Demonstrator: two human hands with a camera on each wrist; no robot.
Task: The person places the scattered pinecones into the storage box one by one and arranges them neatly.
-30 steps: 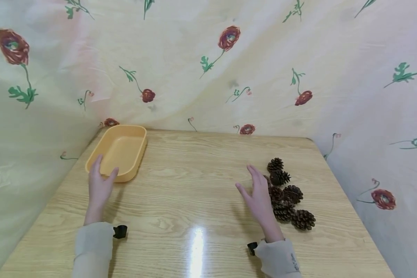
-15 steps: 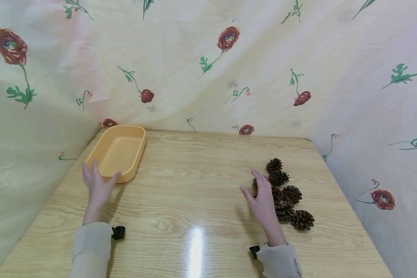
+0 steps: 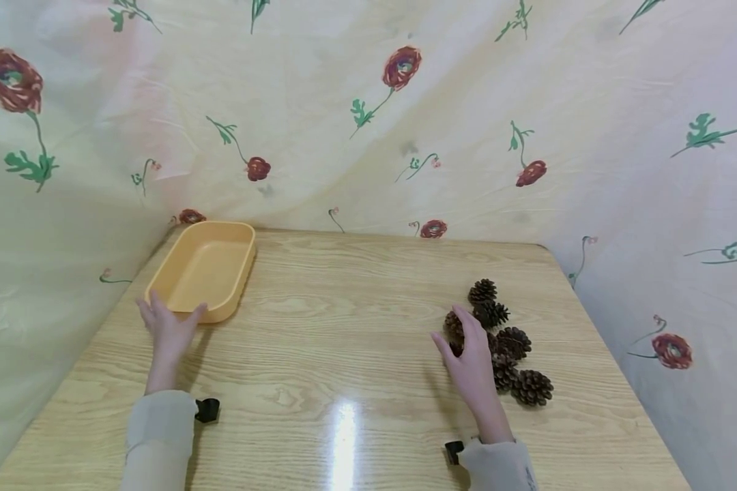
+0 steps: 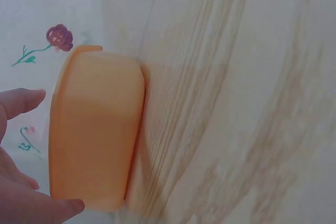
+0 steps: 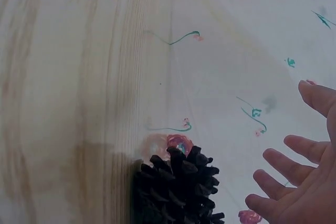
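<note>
An empty orange tray (image 3: 192,292) lies at the table's far left. My left hand (image 3: 170,315) is open at its near end, thumb on one side and fingers on the other; in the left wrist view the tray (image 4: 94,129) lies just past the fingers (image 4: 21,100). Several brown pine cones (image 3: 516,341) sit in a cluster at the right. My right hand (image 3: 460,334) hovers open over the cluster's left side, beside the nearest pine cone (image 3: 453,323). The right wrist view shows spread fingers (image 5: 283,166) next to a pine cone (image 5: 176,190).
The wooden table (image 3: 344,327) is walled on three sides by a pale cloth (image 3: 368,136) printed with red flowers. Bare wood stretches between the tray and the cones. A glare spot (image 3: 347,423) shines near the front edge.
My right hand has drawn closer to the pine cones and lowered over the leftmost one. My left hand slid slightly left along the tray's near end.
</note>
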